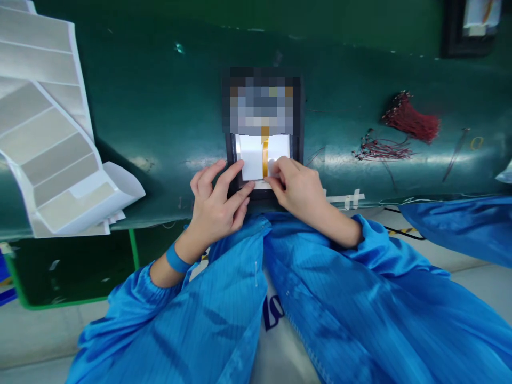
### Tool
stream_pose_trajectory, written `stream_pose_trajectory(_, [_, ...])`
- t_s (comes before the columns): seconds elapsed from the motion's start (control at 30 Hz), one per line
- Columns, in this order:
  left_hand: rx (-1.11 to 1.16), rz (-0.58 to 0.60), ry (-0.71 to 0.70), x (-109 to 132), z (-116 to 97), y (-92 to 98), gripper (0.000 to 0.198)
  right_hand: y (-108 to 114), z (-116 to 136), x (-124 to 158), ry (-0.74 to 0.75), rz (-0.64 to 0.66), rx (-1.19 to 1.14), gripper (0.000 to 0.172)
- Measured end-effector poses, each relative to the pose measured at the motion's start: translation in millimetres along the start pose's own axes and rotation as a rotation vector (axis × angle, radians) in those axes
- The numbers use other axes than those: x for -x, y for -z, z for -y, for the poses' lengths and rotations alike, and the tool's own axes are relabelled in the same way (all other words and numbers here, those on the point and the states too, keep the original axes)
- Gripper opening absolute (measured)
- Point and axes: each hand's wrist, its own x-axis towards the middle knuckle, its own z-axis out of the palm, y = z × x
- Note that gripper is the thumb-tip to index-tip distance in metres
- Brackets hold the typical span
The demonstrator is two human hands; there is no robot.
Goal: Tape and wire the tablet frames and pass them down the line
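Observation:
A flat silver-white pouch (252,157) with a strip of amber tape (264,154) down its middle lies in a black fixture (298,146) on the green table (160,117). My left hand (216,202) rests on the fixture's left edge, fingers stretched out onto the pouch's lower left corner. My right hand (298,186) is curled, with fingertips pinched at the lower end of the amber tape. Both arms wear blue sleeves, and a blue band sits on my left wrist.
A stack of white moulded trays (48,122) stands at the left. Bundles of red wires (412,120) lie on the table at the right. A black tray (470,26) sits at the far right corner. Another blue sleeve (460,224) shows at the right edge.

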Motion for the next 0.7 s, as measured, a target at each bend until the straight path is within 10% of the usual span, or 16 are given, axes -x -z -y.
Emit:
stream_pose_trajectory(0.27, [0.037, 0.087, -0.022, -24.4, -27.5, -15.4, 0.037, -0.4, -31.5, 14.5, 0.164, -0.101, -0.105, 0.019])
stream_pose_trajectory(0.7, [-0.026, 0.102, -0.061, -5.0, 9.3, 9.3, 0.041, -2.7, -42.8, 22.7, 0.425, -0.031, 0.155, 0.039])
